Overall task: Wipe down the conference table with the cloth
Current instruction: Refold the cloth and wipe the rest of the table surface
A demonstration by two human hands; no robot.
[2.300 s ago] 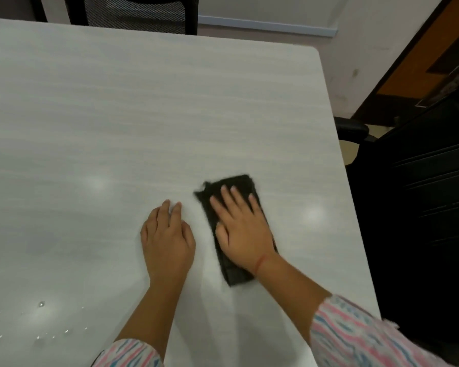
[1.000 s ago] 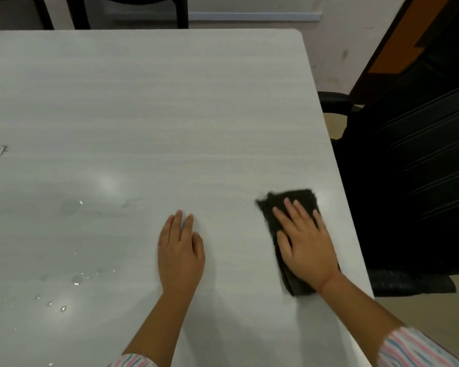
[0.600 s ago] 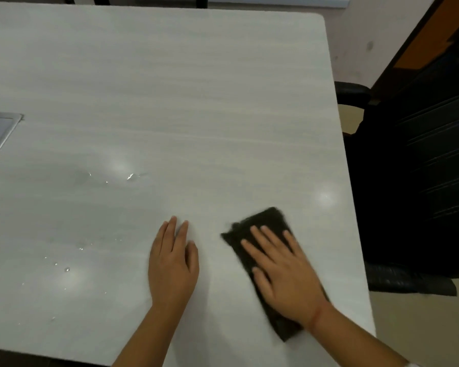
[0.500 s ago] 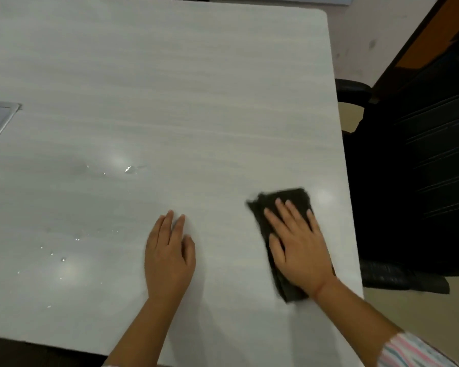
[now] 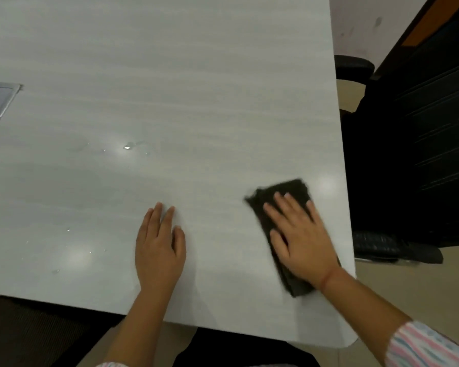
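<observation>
The right hand (image 5: pixel 301 239), fingers straight, presses the cloth (image 5: pixel 293 187) flat by the table (image 5: pixel 196 88)'s right edge; unwiped droplets (image 5: pixel 127 147) lie well to its left.

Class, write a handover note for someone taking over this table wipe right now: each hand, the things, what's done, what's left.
Right hand: flat, pressing the dark cloth onto the table near its right edge.
Left hand: flat on the table, holding nothing.
Done: the patch around the cloth looks dry.
Left: water droplets farther left, beyond the left hand, not yet wiped.
</observation>
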